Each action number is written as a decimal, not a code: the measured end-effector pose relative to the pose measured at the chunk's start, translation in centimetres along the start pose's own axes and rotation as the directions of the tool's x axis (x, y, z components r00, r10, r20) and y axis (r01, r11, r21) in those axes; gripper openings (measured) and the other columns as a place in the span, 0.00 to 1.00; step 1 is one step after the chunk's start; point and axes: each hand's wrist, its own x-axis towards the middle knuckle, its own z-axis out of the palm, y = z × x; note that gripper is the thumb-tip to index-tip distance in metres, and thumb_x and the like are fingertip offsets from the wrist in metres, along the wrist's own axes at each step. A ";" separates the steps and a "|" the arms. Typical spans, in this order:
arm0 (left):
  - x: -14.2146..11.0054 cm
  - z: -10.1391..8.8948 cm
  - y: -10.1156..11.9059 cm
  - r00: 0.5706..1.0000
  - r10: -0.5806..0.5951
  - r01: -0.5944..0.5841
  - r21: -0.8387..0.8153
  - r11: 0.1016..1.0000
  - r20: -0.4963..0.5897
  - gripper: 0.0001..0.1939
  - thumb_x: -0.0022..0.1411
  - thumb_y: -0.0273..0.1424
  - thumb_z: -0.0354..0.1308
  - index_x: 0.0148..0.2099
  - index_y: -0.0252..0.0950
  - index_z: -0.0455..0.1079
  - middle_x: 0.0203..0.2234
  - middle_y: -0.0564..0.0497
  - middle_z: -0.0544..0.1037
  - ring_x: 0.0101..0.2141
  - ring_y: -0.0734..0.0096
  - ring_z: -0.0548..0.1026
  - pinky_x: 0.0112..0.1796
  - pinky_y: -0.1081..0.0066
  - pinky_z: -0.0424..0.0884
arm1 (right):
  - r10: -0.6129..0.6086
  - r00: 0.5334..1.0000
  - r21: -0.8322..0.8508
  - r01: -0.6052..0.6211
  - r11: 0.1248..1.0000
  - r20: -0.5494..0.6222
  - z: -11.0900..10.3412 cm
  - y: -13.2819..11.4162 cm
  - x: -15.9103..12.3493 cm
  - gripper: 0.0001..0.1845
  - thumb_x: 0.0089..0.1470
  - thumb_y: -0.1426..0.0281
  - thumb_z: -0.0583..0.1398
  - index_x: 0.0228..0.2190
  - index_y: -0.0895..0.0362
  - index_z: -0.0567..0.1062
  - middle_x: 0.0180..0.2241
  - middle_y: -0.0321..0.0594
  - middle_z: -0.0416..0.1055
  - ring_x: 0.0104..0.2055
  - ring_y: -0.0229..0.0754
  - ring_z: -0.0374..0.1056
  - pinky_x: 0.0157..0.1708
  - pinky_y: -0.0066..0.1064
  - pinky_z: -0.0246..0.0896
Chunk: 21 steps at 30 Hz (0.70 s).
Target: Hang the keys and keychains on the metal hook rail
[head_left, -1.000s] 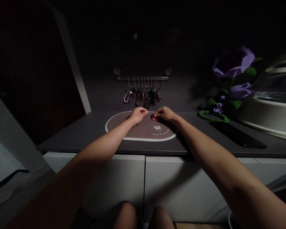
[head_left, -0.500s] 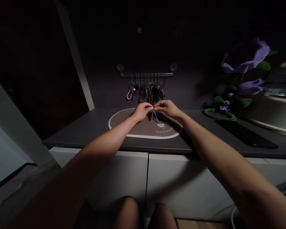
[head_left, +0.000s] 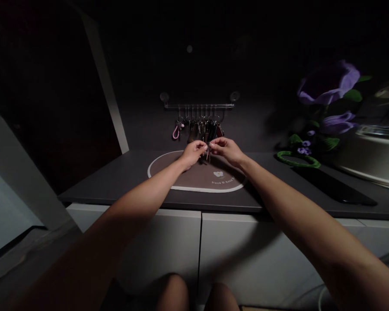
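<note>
My left hand (head_left: 193,152) and my right hand (head_left: 225,150) meet above a brown oval mat (head_left: 168,172) on a dark counter. Both pinch a small set of keys (head_left: 208,152) that hangs between the fingertips, just clear of the mat. Right behind them, a clear rail (head_left: 197,105) on the wall carries several key bunches (head_left: 197,128) on hooks, with a pink loop at its left end. The light is dim and the keys' details are hard to make out.
Purple artificial flowers (head_left: 327,84) and a green ring (head_left: 296,160) stand at the right. A dark flat slab (head_left: 333,188) lies on the counter (head_left: 116,181) beside a large pale appliance (head_left: 372,147). White cabinet doors (head_left: 246,250) are below; my knees show at the bottom.
Both hands rose from the mat, where the right one held a small red thing, and came together holding keys up nearer the rail.
</note>
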 end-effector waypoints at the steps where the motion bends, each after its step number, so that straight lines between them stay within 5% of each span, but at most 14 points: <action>1: 0.1 0.0 -0.1 1.000 -0.004 0.003 -0.013 1.000 -0.020 0.07 0.55 0.31 0.54 0.34 0.32 0.66 0.23 0.55 0.68 0.23 0.80 0.64 0.26 0.78 0.60 | 0.022 1.000 0.010 -0.022 1.000 0.005 0.1 0.0 0.0 0.13 0.40 0.65 0.64 0.28 0.59 0.70 0.27 0.36 0.68 0.30 0.33 0.64 0.33 0.28 0.62; 9: 0.3 0.0 -0.4 0.998 0.027 -0.028 -0.035 0.999 -0.054 0.09 0.52 0.33 0.56 0.34 0.32 0.66 0.21 0.55 0.68 0.23 0.80 0.63 0.24 0.78 0.59 | 0.041 0.999 0.130 -0.038 0.991 -0.025 0.5 0.7 -0.1 0.16 0.35 0.63 0.67 0.25 0.59 0.69 0.26 0.34 0.67 0.28 0.32 0.63 0.31 0.27 0.60; 21: -0.1 0.1 -0.2 0.997 0.064 -0.059 0.123 0.991 -0.035 0.11 0.51 0.33 0.57 0.35 0.31 0.70 0.25 0.51 0.73 0.26 0.76 0.68 0.30 0.75 0.63 | -0.168 0.978 0.004 0.169 0.986 -0.122 -0.2 1.2 0.5 0.17 0.40 0.58 0.62 0.26 0.57 0.66 0.28 0.33 0.65 0.32 0.33 0.61 0.39 0.28 0.58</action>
